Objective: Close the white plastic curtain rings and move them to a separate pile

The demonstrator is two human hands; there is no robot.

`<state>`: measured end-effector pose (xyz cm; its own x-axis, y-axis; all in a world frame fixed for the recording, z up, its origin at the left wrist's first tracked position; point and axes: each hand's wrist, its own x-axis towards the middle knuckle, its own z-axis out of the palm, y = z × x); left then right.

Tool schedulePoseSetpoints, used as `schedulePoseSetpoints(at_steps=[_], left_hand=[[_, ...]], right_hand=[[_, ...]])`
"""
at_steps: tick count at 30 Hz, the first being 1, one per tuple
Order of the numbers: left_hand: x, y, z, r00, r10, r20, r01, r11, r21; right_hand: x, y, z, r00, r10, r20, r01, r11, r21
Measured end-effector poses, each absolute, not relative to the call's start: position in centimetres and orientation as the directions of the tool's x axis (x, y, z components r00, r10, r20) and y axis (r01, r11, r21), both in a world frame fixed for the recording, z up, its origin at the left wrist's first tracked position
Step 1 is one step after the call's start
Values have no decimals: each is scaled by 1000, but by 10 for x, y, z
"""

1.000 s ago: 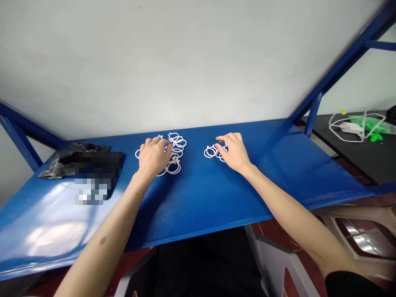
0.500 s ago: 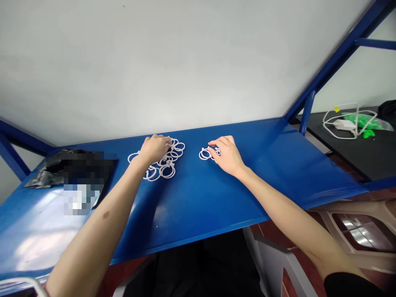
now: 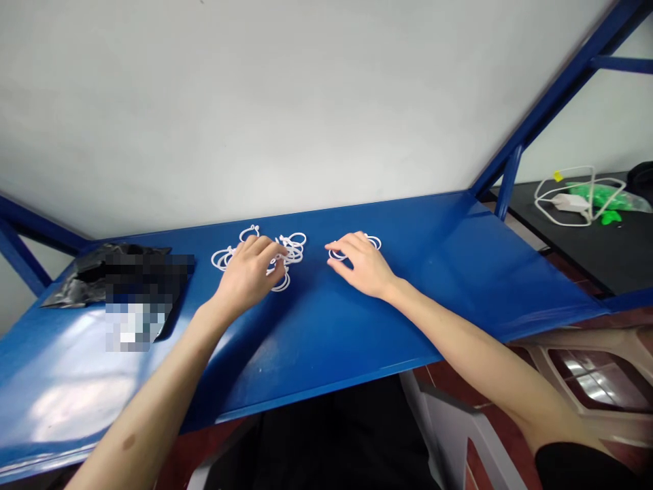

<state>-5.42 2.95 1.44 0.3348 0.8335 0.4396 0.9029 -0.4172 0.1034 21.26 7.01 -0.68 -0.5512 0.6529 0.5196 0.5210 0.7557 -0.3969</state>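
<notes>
A heap of several white plastic rings (image 3: 292, 246) lies on the blue metal shelf (image 3: 326, 327) near the back wall. My left hand (image 3: 249, 272) rests on top of this heap, fingers bent and pinching at a ring on its right side. A smaller group of white rings (image 3: 374, 241) lies to the right. My right hand (image 3: 360, 262) lies over that group with fingers spread and stretched left, fingertips touching a ring, nothing gripped.
A black plastic bag (image 3: 102, 275) with a blurred patch lies at the shelf's left end. Blue frame struts (image 3: 541, 109) rise at the right. Beyond them a black table (image 3: 602, 252) carries a white cable and green items. A white plastic chair (image 3: 459, 429) stands below.
My left hand has drawn back toward me across the ring heap, uncovering a ring at the back. My right hand slid a little left over the smaller group.
</notes>
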Motion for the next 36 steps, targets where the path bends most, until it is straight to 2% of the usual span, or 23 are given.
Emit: schedulePoseSetpoints(at_steps=[4,7,12,17,20,22,25,28,30,34,36], left_hand=[[-40,12,3,365,793,488,810,-529,252],[-32,7,-4,366,764,531,773,-567,284],[-34,9,-6,287,756,588,836,-497,231],[-47,13,-7,319,788,527,893,-436,112],[-50,14,-8,328,810,486,913,-403,56],[-48,13,-9,313,804,506,916,-397,64],[-37,8,-7,262,796,545,880,-429,205],[-25,2,-5,162,848,504,787,-420,453],[-20,-1,-4,113,888,446,703,-389,595],[-19,-3,-4,118,932,343,498,-355,791],[-19,-3,-4,123,944,306,417,-329,848]], right_hand=[[197,51,-10,-705,577,412,447,813,-373],[192,47,-13,-724,560,402,448,825,-344],[202,57,-8,-682,575,452,396,810,-432],[213,66,-3,-567,661,492,370,738,-565],[213,68,-4,-556,672,490,367,727,-580],[212,68,-5,-565,659,496,367,739,-565],[211,65,-4,-600,616,510,378,780,-499],[208,57,0,-651,566,506,400,822,-405],[205,50,2,-662,586,468,425,807,-410],[199,42,6,-597,712,370,525,695,-491],[198,41,6,-613,676,410,545,737,-401]])
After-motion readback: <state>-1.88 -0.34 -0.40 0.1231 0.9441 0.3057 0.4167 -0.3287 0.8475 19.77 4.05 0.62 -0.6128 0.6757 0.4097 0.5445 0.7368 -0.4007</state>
